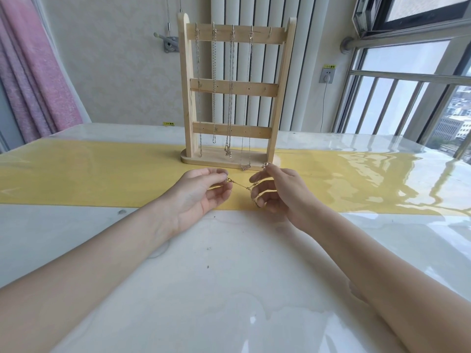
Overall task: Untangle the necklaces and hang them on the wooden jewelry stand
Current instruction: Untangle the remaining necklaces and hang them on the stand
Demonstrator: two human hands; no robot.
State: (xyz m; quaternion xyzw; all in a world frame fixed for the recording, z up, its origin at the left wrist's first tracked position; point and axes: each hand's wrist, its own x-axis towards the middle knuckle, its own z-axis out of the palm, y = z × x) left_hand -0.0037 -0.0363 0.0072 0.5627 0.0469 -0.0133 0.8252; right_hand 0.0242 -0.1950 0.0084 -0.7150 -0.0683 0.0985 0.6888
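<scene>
Head view looks down on a glossy white table (pixel 229 276) crossed by a yellow runner (pixel 89 174). Its far edge meets the wall and a ribbed radiator (pixel 254 72); its right edge runs beside a railed window (pixel 395 103). Open tabletop lies on both sides of the hands and between the forearms, while the wooden jewelry stand (pixel 187 98) stands just beyond the fingers on the runner.

One stand carries three crossbars. Five hooks line the top bar, and four hanging necklaces (pixel 231 98) fill the first four from the left; the fifth hook (pixel 270 30) is bare. One gold necklace (pixel 240 186) is stretched between the two hands, just in front of the stand's base.

Both forearms reach forward from the near corners, palms turned inward. The left hand (pixel 201 194) pinches the clasp end between thumb and fingertips, its other fingers curled. The right hand (pixel 277 192) holds the other end, the chain running through its curled fingers, with its pendant end pinched at the raised fingertips.
</scene>
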